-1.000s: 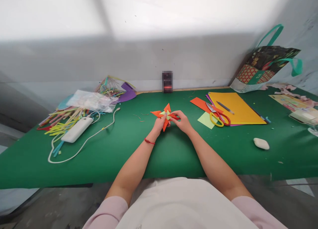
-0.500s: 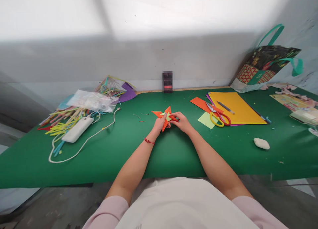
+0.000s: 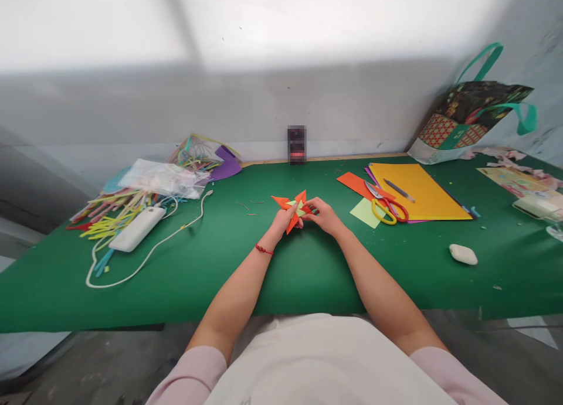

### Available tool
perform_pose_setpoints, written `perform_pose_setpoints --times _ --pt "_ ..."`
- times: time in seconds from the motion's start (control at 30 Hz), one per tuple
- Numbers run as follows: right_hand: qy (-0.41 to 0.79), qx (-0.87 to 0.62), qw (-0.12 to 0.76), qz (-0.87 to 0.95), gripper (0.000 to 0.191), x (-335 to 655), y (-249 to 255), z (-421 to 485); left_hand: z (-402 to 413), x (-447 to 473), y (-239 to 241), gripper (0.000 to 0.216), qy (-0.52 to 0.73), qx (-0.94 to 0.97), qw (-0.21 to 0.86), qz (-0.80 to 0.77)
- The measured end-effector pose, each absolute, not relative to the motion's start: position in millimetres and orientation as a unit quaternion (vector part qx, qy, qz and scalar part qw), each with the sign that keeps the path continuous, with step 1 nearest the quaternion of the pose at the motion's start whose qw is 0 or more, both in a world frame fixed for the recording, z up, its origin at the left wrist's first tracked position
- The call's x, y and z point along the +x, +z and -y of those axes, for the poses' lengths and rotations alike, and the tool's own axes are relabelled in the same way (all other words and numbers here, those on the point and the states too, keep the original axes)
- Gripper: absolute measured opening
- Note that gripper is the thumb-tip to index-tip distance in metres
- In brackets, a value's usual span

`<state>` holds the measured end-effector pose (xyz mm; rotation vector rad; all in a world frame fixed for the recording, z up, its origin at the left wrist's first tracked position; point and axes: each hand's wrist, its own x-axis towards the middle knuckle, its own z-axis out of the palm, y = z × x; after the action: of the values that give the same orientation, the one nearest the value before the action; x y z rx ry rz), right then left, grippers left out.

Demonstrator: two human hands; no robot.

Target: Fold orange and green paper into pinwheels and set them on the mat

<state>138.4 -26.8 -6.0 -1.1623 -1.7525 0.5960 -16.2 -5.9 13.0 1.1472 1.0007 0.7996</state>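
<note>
Between my hands, above the green table, is an origami star (image 3: 292, 222) of folded orange paper with a light green centre. My left hand (image 3: 280, 225) grips it from the left, the thumb lying over the paper near the centre. At its right side, the fingers of my right hand (image 3: 325, 216) pinch one orange point, which they partly hide. Scissors (image 3: 389, 210) with red and yellow handles lie to the right, resting over an orange paper strip (image 3: 352, 184) and a light green paper square (image 3: 366, 213).
Yellow paper sheets (image 3: 435, 197) with a pen (image 3: 399, 189) lie on the right, near a white oval case (image 3: 463, 254). Leftward are a white power bank (image 3: 137, 229), its cable and a heap of coloured strips (image 3: 99, 218). A patterned bag (image 3: 457, 126) leans at the back right.
The star has shifted slightly right and turned a little in my hands. My left thumb has slid down from the light green centre. My right fingers still hold the right side.
</note>
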Motion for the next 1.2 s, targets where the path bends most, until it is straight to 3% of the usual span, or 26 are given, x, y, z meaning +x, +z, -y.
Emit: perform_pose_setpoints --times 1.2 --pt "0.212 -0.466 0.469 0.720 0.006 137.6 -2.5 29.0 7.0 -18.1 11.7 0.031 0.346 0.501 0.667 -0.429"
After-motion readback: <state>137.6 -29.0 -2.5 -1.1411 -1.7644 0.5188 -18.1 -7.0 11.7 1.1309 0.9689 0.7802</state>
